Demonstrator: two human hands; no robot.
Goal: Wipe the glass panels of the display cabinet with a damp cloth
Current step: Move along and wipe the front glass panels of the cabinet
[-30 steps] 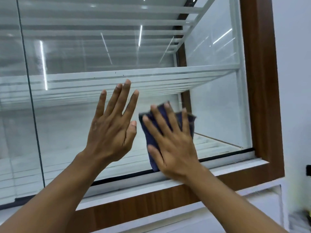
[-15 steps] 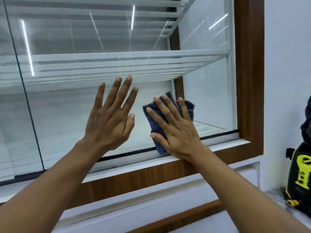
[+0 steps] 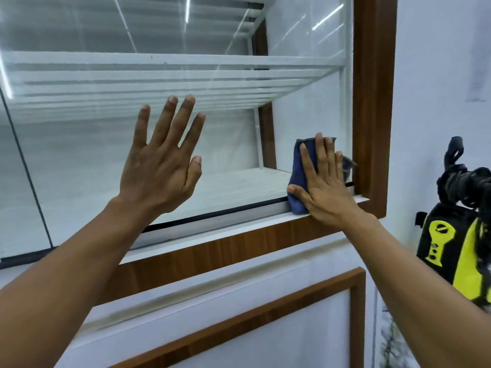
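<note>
Cloth, dark blue and folded, lies flat against the glass panel at its lower right corner, reaching down to the white sill and just beside the brown wooden frame. The right hand presses it there with 4 straight fingers laid close together and the thumb stretched left across the cloth's lower part; no finger curls round the fabric. The left hand is raised to the same pane, well to the left of the cloth, its fingers straight and spread apart, holding nothing; whether its palm touches the glass cannot be told. Behind the pane, a white slatted shelf runs across above both hands. Below the sill is a white cabinet door edged in brown wood. To the right of the frame, against the pale wall, stands a black-and-yellow machine with dark cord bundled on top.
</note>
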